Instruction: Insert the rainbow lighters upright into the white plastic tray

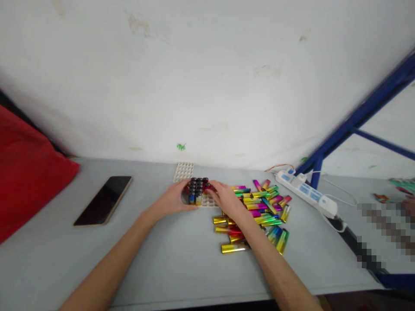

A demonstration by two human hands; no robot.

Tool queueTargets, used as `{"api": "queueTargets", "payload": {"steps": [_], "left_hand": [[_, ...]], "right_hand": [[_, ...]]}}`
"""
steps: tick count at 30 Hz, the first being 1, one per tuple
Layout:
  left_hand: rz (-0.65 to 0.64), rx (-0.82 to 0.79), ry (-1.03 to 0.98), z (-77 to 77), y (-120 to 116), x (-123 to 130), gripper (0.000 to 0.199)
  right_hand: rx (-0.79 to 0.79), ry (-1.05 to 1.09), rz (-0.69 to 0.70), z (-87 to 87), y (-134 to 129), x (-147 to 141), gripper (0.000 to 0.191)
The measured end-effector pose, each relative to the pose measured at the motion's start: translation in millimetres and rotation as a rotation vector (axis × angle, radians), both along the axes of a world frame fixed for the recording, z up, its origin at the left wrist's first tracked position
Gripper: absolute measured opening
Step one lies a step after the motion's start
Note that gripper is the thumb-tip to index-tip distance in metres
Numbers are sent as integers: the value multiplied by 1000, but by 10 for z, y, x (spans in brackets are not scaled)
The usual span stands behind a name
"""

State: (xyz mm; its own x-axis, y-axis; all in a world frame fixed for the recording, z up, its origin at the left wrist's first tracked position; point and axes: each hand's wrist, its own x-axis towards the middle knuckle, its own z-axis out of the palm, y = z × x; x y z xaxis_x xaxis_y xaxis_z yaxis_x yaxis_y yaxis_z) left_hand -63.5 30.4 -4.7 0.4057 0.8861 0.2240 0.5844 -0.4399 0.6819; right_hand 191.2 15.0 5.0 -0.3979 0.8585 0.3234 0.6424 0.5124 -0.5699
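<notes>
Upright lighters [198, 190] with black tops and shiny coloured bodies stand in rows in a pale tray with round holes [210, 200]. My left hand [175, 199] curves around the left side of these rows, thumb at the front and fingers behind, holding the block. At the right end of the rows, the fingers of my right hand [223, 196] close on a reddish lighter [206, 186], partly hidden by the fingers. A loose pile of metallic lighters [262, 207] in yellow, green, pink and blue lies beside and beneath my right forearm.
A second pale holed tray [184, 172] lies behind, near the wall. To the left are a dark phone [103, 201] and a red cloth [29, 168]. A white power strip [306, 192] with cables and a blue metal frame [350, 125] stand at the right.
</notes>
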Motion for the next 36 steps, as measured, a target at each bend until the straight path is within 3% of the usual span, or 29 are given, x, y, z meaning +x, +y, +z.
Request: {"api": "queueTargets", "payload": {"steps": [6, 9, 14, 19, 24, 29, 32, 36], "left_hand": [[15, 7, 22, -22, 21, -19, 86], [26, 11, 21, -49, 44, -28, 87], [25, 2, -2, -65, 65, -29, 90], [22, -10, -11, -56, 62, -25, 94], [12, -28, 5, -48, 67, -35, 99], [51, -25, 18, -52, 86, -54, 101], [64, -6, 28, -31, 86, -57, 99], [70, -1, 87, 21, 73, -52, 97]], "right_hand": [[-50, -313, -147, 183, -40, -109, 15], [-23, -302, -119, 191, -26, -31, 18], [87, -3, -74, 331, -87, 476, 17], [102, 10, -104, 474, -612, 985, 15], [122, -70, -165, 227, -1296, 1318, 21], [161, -95, -234, -56, -1751, 1519, 30], [155, -170, -236, -135, -1855, 1486, 39], [194, -269, -253, -160, -1736, 1353, 36]]}}
